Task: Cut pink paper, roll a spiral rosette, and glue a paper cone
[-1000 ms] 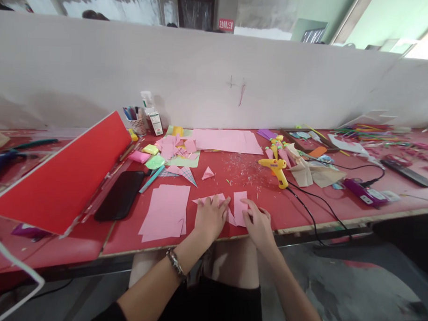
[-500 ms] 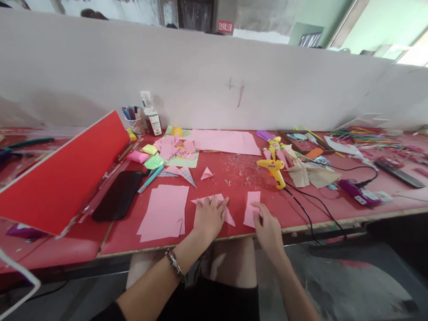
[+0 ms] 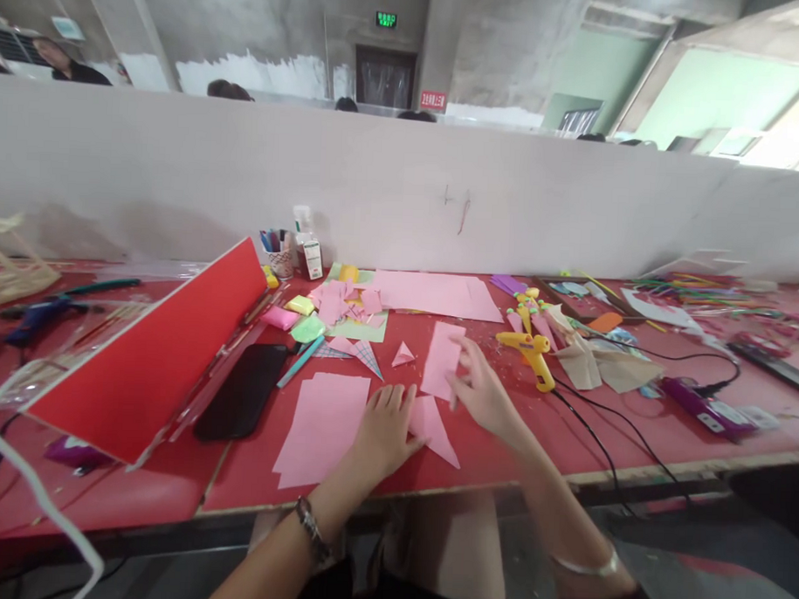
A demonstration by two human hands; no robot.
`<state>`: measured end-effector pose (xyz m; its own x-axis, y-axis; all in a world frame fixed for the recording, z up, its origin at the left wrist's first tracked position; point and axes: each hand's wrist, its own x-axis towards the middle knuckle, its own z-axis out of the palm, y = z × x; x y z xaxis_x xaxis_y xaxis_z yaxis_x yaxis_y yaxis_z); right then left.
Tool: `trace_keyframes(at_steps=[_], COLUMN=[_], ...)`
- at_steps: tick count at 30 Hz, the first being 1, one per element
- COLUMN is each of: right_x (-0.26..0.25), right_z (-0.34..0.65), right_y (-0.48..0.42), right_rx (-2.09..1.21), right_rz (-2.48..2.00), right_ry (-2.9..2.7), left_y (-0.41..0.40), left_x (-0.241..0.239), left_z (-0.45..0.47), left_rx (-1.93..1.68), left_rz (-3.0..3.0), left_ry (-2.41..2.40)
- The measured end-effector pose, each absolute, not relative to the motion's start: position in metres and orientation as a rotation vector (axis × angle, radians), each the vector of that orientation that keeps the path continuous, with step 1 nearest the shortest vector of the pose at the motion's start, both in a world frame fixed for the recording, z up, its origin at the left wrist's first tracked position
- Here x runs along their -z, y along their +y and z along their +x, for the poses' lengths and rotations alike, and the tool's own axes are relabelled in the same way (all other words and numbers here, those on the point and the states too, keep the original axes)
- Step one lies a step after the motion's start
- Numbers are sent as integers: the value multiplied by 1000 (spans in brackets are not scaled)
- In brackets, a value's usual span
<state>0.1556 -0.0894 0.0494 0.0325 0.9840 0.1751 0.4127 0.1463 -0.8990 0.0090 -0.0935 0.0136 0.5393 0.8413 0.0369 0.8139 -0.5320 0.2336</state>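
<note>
My left hand (image 3: 387, 426) lies flat on the red table, fingers stretched out, on the left part of a folded pink paper (image 3: 435, 433) whose pointed corner reaches to the right. At its right edge, my right hand (image 3: 484, 392) holds a rectangular pink paper strip (image 3: 442, 362), just above the folded piece. Whether the strip touches the table I cannot tell. To the left of my left hand lies a stack of pink paper sheets (image 3: 326, 424). A small folded pink triangle (image 3: 403, 354) sits beyond my left hand, near blue-checked folded pieces (image 3: 369, 358).
A yellow glue gun (image 3: 532, 352) with a black cable lies on the right. On the left are a black phone (image 3: 242, 392), a teal pen-like stick (image 3: 301, 362) and a tilted red board (image 3: 168, 353). Large pink sheets (image 3: 439, 294) and paper scraps lie along the back.
My right hand has moved the pink strip from the right, away from the table's front edge and toward the folded paper. My left hand stays on the fold. The camera view has tilted up.
</note>
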Motion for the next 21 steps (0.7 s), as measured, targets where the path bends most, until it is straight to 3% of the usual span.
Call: trace_keyframes(at_steps=[5, 10, 21], right_x=[-60, -49, -55], right_z=[122, 90, 67], right_y=[-3, 70, 130], right_rx=[-968, -933, -631], right_rz=[-1395, -1450, -1462], right_ry=[-1709, -1749, -1870], left_y=[-88, -82, -72], left_x=[-15, -7, -14], left_z=[7, 8, 10], left_rx=[-163, -237, -49], left_rz=[2499, 2427, 2348], left_ry=[1392, 1344, 1297])
